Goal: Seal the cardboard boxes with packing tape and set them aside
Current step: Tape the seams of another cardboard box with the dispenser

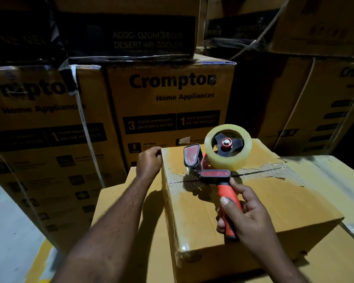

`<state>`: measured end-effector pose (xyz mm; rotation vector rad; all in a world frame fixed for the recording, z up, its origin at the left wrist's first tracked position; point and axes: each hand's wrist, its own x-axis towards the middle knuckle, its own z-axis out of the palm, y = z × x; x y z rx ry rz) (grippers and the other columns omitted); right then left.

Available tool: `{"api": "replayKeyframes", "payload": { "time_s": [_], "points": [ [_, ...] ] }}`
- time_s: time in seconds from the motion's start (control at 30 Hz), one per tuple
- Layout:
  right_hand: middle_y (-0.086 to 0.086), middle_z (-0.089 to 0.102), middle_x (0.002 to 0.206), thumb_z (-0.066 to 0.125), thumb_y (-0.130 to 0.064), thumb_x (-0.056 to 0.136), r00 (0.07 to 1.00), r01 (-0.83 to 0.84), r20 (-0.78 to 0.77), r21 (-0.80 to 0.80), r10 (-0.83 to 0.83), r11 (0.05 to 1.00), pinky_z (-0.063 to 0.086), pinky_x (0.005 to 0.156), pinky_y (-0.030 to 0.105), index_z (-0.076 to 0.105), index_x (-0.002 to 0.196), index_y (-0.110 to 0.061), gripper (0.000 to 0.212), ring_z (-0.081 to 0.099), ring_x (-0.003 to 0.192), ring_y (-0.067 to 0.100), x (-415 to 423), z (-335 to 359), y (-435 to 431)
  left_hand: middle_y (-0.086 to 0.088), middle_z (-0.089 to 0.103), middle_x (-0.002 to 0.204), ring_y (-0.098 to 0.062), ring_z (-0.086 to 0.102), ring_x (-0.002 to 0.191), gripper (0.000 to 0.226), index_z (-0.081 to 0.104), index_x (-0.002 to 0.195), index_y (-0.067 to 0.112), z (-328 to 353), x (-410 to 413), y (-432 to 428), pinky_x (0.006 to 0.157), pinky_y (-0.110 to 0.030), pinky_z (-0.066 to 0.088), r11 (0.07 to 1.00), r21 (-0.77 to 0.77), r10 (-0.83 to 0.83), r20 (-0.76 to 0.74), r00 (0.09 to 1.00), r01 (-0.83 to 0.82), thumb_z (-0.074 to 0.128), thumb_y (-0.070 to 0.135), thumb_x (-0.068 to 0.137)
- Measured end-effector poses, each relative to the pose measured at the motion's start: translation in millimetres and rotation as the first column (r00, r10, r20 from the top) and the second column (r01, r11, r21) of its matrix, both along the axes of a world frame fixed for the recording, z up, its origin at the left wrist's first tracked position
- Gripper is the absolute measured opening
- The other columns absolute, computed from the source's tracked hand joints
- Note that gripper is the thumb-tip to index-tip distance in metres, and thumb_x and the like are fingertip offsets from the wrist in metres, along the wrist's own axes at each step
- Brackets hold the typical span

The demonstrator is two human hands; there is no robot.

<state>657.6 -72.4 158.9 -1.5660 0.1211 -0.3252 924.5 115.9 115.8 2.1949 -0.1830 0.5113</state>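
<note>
On my feed I am counting three printed cartons (49, 139) carrying the Crompton name along the far side: one at the far left, one in the centre, and one cut off at the far right edge. One white strap (84, 119) is running down the left one. One dark-banded carton (131, 35) marked DESERT AIR COOLER is sitting on top of the centre one. Grey floor (8, 231) is showing at the near left.

Moving right, my left hand (149, 160) is reaching out to the far left corner of the one cardboard box (192, 217) I am working on. Its fingers are curling over that corner's edge and holding it. This box is lying in the near centre, resting on one plain carton (114, 205) that is sticking out beneath it to the left. Its top flaps are lying shut. One seam (260, 171) is running left to right across the top, with torn, ribbed patches of card alongside.

One tape dispenser (215, 173) is sitting on that seam near the box's left end, carrying one roll of clear tape (228, 160) on its far side. My right hand (251, 215) is wrapping round the dispenser's red handle, with the thumb lying along the top and the fingers curling underneath.
</note>
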Motion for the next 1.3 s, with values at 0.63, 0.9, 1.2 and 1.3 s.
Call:
{"api": "replayKeyframes", "payload": {
  "time_s": [0.63,0.9,1.2,1.3],
  "points": [
    [0.01,0.062,0.101,0.063,-0.037,0.088,0.996,0.029,0.091,-0.208,-0.01,0.978,0.061,0.063,0.047,0.047,0.134,-0.05,0.05,0.07,0.068,0.026,3.5,-8.4,4.6,-0.008,0.067,0.086,-0.026,0.064,0.076,0.041,0.072,0.099,0.008,32.4,-39.7,-22.0,0.055,-0.026,0.035,0.994,0.072,0.105,-0.402,0.909,-0.083,0.053,0.044,0.1],
    [0.003,0.065,0.097,0.063,-0.029,0.094,0.994,0.046,0.112,-0.277,-0.015,0.96,0.06,0.059,0.052,0.046,0.137,-0.045,0.048,0.07,0.066,0.021,7.5,-11.1,9.1,-0.01,0.065,0.11,-0.022,0.062,0.093,0.043,0.058,0.124,0.013,29.5,-143.0,-17.8,0.068,-0.032,0.044,0.986,0.151,0.014,-0.519,0.854,0.076,0.032,0.043,0.108],
    [-0.004,0.068,0.09,0.063,-0.03,0.094,0.992,0.073,0.117,-0.269,-0.043,0.96,0.06,0.058,0.052,0.046,0.139,-0.035,0.049,0.071,0.063,0.02,-0.5,-11.9,5.0,0.006,-0.033,0.163,-0.017,-0.033,0.148,0.068,-0.007,0.161,0.027,2.2,-256.6,-14.3,0.121,-0.052,-0.011,0.942,0.187,-0.195,-0.372,0.908,0.279,0.024,0.053,0.106],
    [-0.019,0.067,0.094,0.064,-0.028,0.094,0.991,0.065,0.127,-0.257,-0.033,0.964,0.06,0.059,0.052,0.045,0.14,-0.033,0.049,0.071,0.064,0.022,-2.7,-12.2,3.5,0.008,-0.032,0.163,-0.006,-0.038,0.145,0.069,-0.005,0.161,0.027,-8.8,-270.5,-5.5,0.122,-0.042,-0.017,0.881,0.33,-0.278,-0.218,0.935,0.339,0.021,0.057,0.104]
  ]
}}
